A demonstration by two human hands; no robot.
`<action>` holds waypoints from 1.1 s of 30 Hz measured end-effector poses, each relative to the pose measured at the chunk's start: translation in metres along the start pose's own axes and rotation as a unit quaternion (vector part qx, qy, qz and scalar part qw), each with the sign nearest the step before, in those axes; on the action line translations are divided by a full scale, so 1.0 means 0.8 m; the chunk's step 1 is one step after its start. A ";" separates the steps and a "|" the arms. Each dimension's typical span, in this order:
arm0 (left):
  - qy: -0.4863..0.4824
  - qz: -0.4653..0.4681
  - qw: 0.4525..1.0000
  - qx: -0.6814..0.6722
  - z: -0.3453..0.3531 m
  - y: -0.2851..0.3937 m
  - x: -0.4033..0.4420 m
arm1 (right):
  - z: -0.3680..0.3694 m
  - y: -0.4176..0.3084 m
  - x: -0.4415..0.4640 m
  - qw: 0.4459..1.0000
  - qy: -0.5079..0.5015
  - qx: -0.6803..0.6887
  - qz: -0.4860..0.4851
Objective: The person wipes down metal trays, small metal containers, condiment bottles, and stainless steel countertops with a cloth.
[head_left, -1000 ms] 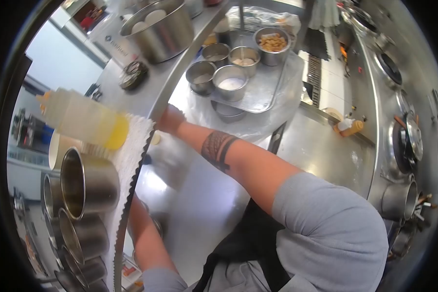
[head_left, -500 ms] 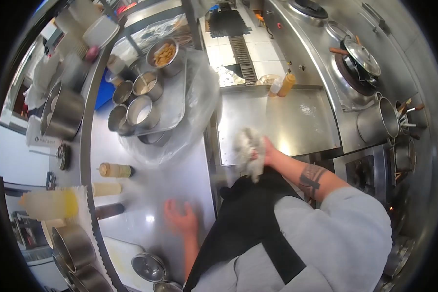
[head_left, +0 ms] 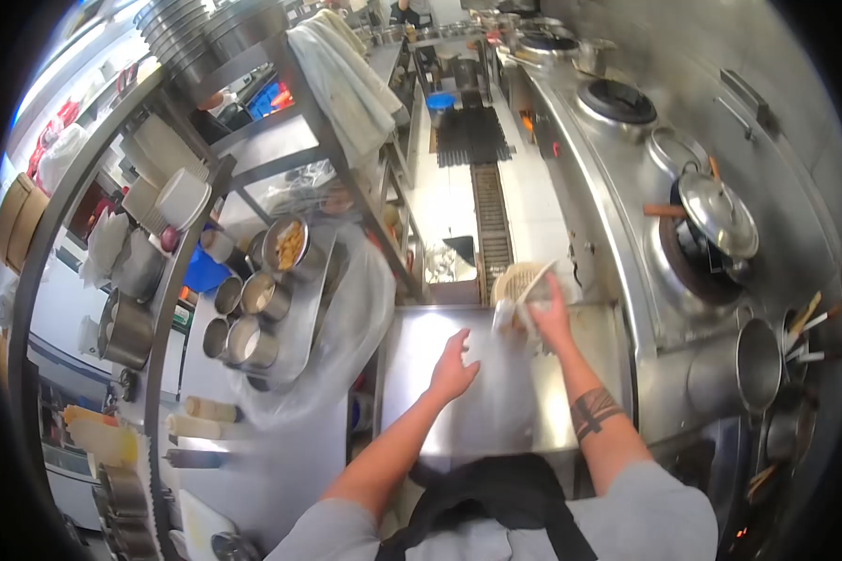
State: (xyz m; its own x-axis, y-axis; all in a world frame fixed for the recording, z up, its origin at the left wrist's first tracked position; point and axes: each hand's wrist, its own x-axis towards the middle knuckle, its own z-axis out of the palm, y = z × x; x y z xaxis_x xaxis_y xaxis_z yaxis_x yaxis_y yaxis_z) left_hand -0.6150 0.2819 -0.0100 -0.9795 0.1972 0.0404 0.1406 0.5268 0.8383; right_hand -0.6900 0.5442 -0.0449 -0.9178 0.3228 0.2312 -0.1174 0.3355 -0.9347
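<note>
My right hand [head_left: 550, 313] is closed on a pale cloth [head_left: 533, 297], held up at the far edge of the flat steel worktop [head_left: 440, 411]. The cloth is partly blurred. Behind it shows a round woven-looking basket [head_left: 510, 279]; the cloth covers part of it. Over the left-middle of the worktop hovers my left hand [head_left: 454, 369], fingers apart and nothing in it. Two squeeze bottles stood at that far edge earlier; blur and the cloth keep me from making them out clearly now.
To the left, a metal tray [head_left: 299, 341] carries several steel pots, with plastic wrap [head_left: 346, 346] around it. Squeeze bottles [head_left: 196, 425] lie below. On the right, a lidded pan [head_left: 716, 215] sits on the stove, near a large steel pot [head_left: 753, 360]. A floor drain [head_left: 492, 224] runs ahead.
My right hand has carried the cloth from the worktop's near left side to its far edge. My left hand has moved from the left counter to above the worktop. The view has tilted up.
</note>
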 end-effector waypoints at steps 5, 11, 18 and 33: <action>0.133 0.097 0.981 0.103 0.118 -0.009 0.142 | -0.009 -0.010 0.029 0.976 -0.138 -0.159 0.048; 0.024 -0.083 0.996 0.030 0.110 0.019 0.129 | -0.025 0.061 0.024 0.981 -0.046 0.123 0.140; -0.027 0.001 0.999 0.047 0.070 0.088 0.027 | -0.067 0.037 -0.094 0.692 -0.301 0.518 0.401; -0.027 0.020 0.999 0.039 -0.025 0.113 -0.059 | 0.013 0.000 -0.131 0.927 -0.335 -0.148 0.080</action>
State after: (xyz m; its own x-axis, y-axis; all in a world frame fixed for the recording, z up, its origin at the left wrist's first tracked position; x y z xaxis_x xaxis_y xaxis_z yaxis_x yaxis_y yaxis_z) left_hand -0.5591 0.3034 0.0746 -0.9639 0.2631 0.0412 0.1921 0.5800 0.7917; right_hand -0.5978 0.5008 -0.0721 -0.9558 -0.1996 -0.2159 0.0583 0.5911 -0.8045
